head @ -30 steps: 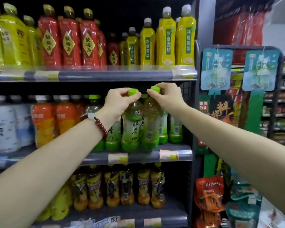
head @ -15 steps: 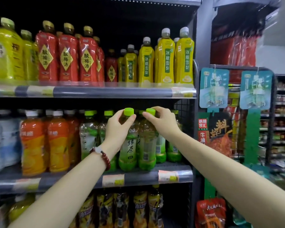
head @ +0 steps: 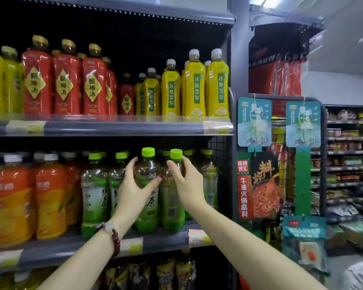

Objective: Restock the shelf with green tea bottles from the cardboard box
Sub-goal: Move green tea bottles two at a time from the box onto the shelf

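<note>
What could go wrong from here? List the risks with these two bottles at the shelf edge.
1. The left hand and right hand hold two green tea bottles standing at the shelf lip; released carelessly, one might tip off the front.
2. Pushed back hard, they could knock the packed green-capped bottles behind.

Both arms reach forward, left hand (head: 134, 185) and right hand (head: 188, 183) apparently curled, thumbs nearly touching.
</note>
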A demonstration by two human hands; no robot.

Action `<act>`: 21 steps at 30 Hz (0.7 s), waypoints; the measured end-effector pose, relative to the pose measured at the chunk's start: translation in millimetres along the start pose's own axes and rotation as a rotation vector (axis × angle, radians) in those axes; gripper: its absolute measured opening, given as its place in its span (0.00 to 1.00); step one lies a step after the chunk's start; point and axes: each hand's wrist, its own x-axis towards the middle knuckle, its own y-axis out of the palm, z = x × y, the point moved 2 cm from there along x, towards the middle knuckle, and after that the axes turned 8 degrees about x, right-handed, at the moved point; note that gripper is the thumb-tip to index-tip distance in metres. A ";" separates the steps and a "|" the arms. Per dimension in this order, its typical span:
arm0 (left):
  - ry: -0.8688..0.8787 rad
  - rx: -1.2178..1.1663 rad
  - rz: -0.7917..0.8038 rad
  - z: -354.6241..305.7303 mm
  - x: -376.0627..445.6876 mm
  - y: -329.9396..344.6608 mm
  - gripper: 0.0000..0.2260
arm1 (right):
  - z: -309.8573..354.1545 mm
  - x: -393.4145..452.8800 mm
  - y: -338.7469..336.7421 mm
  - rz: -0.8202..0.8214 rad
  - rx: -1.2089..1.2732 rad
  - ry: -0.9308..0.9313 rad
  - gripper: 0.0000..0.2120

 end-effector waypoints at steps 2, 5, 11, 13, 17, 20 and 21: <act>-0.045 -0.035 0.020 5.5 -0.9 0.3 0.34 | -6.1 -0.5 -1.8 0.040 0.018 0.038 0.31; -0.059 -0.052 0.073 18.0 -5.5 -1.0 0.35 | -11.8 -4.9 -4.2 0.116 0.006 0.060 0.40; -0.198 0.064 0.239 54.6 -24.3 3.5 0.34 | -29.6 -28.7 -15.4 0.280 -0.120 0.213 0.30; -0.224 0.093 0.232 54.4 -27.8 3.2 0.34 | -34.4 -29.9 -18.1 0.276 -0.161 0.233 0.28; -0.236 0.152 0.195 42.7 -22.7 2.4 0.27 | -37.2 -22.6 -23.4 0.305 -0.217 0.231 0.42; -0.247 0.134 0.165 39.7 -20.7 4.9 0.25 | -36.8 -18.6 -23.6 0.253 -0.251 0.194 0.38; -0.258 0.112 0.146 39.2 -20.3 6.4 0.24 | -36.0 -16.6 -21.8 0.230 -0.254 0.177 0.35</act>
